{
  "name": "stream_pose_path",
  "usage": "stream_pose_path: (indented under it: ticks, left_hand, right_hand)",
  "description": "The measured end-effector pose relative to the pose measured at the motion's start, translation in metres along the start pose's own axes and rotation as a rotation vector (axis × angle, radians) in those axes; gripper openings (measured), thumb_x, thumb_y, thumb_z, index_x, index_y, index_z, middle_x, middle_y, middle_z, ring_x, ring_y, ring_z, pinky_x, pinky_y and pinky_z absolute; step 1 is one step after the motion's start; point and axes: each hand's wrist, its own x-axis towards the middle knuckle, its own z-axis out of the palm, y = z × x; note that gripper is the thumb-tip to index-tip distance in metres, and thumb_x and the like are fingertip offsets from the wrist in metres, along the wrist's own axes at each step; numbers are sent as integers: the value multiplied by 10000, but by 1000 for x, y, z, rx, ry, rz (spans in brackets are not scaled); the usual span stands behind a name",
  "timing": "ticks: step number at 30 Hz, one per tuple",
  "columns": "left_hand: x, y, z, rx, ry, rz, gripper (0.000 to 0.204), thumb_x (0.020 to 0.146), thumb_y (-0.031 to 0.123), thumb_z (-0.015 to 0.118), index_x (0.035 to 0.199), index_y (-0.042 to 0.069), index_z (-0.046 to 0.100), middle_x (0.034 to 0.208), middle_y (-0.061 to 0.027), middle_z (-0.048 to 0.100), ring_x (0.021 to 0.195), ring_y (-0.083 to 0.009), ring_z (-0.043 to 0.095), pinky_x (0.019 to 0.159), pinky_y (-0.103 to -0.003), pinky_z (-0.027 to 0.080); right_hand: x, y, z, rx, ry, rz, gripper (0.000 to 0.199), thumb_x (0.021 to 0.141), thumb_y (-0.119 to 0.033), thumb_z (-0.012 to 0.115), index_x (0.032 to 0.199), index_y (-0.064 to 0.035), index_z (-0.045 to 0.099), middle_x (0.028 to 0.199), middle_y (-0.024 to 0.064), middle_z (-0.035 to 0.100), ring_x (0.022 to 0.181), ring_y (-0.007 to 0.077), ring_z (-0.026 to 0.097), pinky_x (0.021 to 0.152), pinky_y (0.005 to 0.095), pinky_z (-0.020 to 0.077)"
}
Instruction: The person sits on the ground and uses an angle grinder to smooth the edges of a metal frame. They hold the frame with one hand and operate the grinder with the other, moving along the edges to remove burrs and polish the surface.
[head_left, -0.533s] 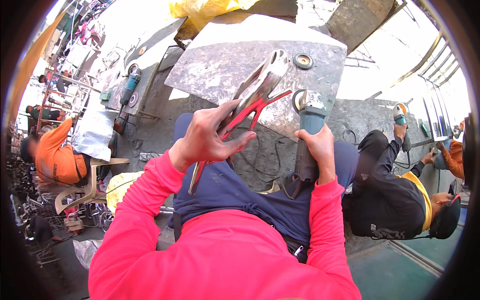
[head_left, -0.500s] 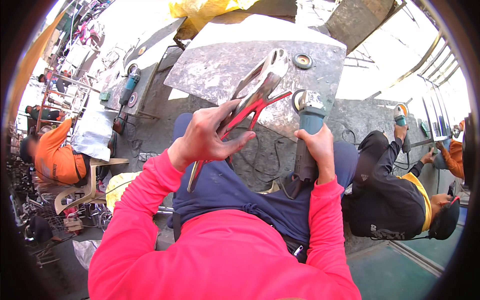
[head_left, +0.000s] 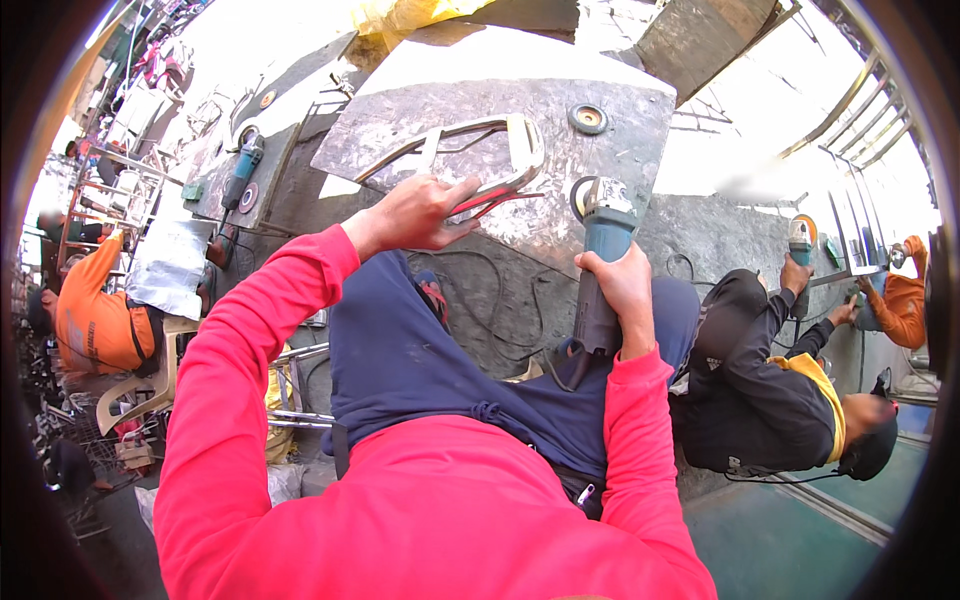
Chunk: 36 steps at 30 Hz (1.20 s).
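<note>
While L hand [head_left: 425, 212] clasps metal frame [head_left: 525, 145] over tbl [head_left: 470, 95], R hand [head_left: 622, 285] is closed round grinder [head_left: 608, 235] at tbl's near edge

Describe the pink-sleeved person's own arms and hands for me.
The left sleeve and right sleeve are long, bright pinkish red, with no visible markings, ending in cuffs near the wrists. The left hand and right hand wear no gloves.
</note>
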Motion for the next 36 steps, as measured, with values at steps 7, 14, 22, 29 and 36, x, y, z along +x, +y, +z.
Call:
stream_pose_path:
  ticks: [7, 14, 22, 29, 36]
  left_hand:
    - [-29, -23, 42, -11, -296, -25, 555, 867, 285, 783, 1283, -33, 600, 835, -217, 699, 770, -395, 698, 709, -455, 547]
    - [-26, -9, 47, -78, -299, -73, 478, 862, 277, 806, 1182, -18, 609, 757, -224, 654, 720, -421, 651, 681, -491, 498]
    - [1, -12, 7, -11, -177, -283, 308, 892, 69, 663, 1175, -45, 623, 949, -271, 626, 946, -442, 584, 871, -502, 439]
    - [31, -41, -16, 56, -102, -274, 295, 944, 248, 690, 1065, -21, 711, 897, -267, 679, 912, -442, 650, 832, -510, 471]
    - [68, -54, -1, 192, -155, -296, 413, 943, 363, 711, 1112, -13, 744, 915, -249, 722, 884, -420, 689, 830, -491, 517]
  right_hand:
    - [-7, -12, -5, -24, -10, 63, 703, 644, -370, 880, 1055, 150, 646, 998, 328, 727, 943, 394, 750, 809, 429, 599]
    - [-14, -22, -8, 22, -45, 113, 734, 641, -344, 866, 1107, 156, 598, 1023, 329, 708, 979, 408, 724, 855, 421, 575]
    - [-12, -19, -9, 15, -13, 126, 727, 629, -348, 865, 1104, 144, 620, 1018, 323, 714, 972, 401, 731, 844, 422, 580]
    - [-3, -13, -5, -35, -1, 36, 653, 643, -355, 873, 991, 158, 668, 966, 343, 723, 927, 401, 753, 799, 435, 601]
    - [-1, -4, -6, -67, -35, 55, 736, 640, -379, 875, 1060, 176, 637, 1034, 346, 713, 979, 413, 733, 848, 444, 580]
